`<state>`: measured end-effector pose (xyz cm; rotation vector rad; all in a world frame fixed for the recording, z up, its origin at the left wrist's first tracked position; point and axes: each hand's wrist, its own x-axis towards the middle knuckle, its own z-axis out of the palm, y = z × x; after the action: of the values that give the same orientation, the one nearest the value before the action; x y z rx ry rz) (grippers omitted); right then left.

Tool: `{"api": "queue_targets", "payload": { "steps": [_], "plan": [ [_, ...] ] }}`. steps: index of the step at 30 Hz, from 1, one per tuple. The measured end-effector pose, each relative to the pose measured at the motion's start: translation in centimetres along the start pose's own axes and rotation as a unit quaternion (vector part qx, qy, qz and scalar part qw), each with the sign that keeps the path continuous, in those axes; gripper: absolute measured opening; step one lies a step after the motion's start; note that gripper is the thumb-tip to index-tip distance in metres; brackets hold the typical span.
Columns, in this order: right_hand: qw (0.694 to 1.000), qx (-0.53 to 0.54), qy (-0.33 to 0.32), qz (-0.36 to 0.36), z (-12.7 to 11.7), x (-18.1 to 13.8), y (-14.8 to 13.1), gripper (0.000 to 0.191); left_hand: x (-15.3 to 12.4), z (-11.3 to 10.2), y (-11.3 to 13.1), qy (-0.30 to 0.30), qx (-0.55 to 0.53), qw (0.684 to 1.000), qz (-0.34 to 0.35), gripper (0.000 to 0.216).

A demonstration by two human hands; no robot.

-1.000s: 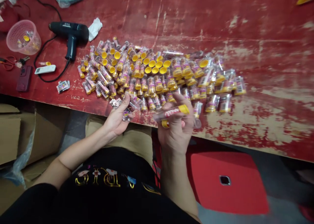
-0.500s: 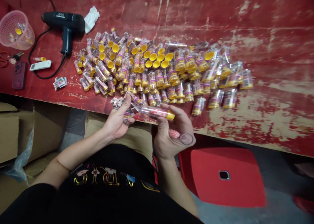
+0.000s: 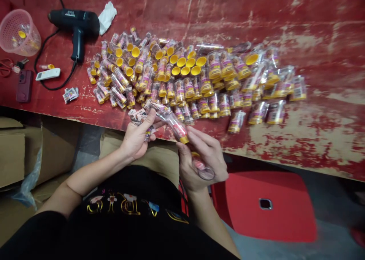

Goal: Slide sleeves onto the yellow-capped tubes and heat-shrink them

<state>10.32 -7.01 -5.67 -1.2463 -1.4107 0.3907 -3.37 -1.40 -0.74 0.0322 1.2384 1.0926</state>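
My left hand is closed on a bunch of small printed plastic sleeves, its thumb pressed on top. One printed sleeve sticks out from the fingertips toward the right, at the far end of a clear tube. That clear plastic tube has a yellow cap and red-and-white contents; my right hand pinches it by the capped end. Whether the tube's tip is inside the sleeve, I cannot tell. A second clear tube with pinkish contents lies tucked in the right palm.
Many yellow-capped tubes lie heaped across the red table. At left are a heat gun with its cord, a pink basket, a phone and a white remote. A red stool stands at right.
The tube in my right hand has swung from nearly level to a steeper slant, its capped end moving left and down. Its far end is now closer to the sleeve at my left fingertips.
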Motion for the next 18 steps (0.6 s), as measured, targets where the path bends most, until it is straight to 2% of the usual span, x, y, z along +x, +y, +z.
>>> {"api": "queue_targets", "payload": {
  "steps": [5, 7, 10, 14, 18],
  "plan": [
    [0.991, 0.102, -0.013, 0.083, -0.2, -0.1, 0.3, 0.046, -0.2, 0.0, -0.1, -0.013, 0.007, 1.0, 0.005, 0.038],
    [0.988, 0.122, -0.03, 0.091, -0.3, -0.1, 0.2, 0.04, -0.2, -0.1, -0.1, -0.01, 0.015, 1.0, 0.016, 0.041],
    [0.986, 0.118, -0.048, 0.103, -0.3, 0.0, 0.1, 0.034, -0.3, -0.2, -0.3, -0.03, 0.039, 0.998, 0.033, 0.045],
    [0.986, 0.09, -0.03, 0.137, 0.3, 0.3, 0.0, 0.041, -0.8, -0.2, -1.1, -0.078, 0.083, 0.993, 0.044, 0.049],
    [0.991, 0.048, -0.011, 0.121, 0.8, 0.7, -0.3, 0.035, -1.4, -0.5, -2.0, -0.1, 0.098, 0.988, 0.072, 0.043]
  ]
}}
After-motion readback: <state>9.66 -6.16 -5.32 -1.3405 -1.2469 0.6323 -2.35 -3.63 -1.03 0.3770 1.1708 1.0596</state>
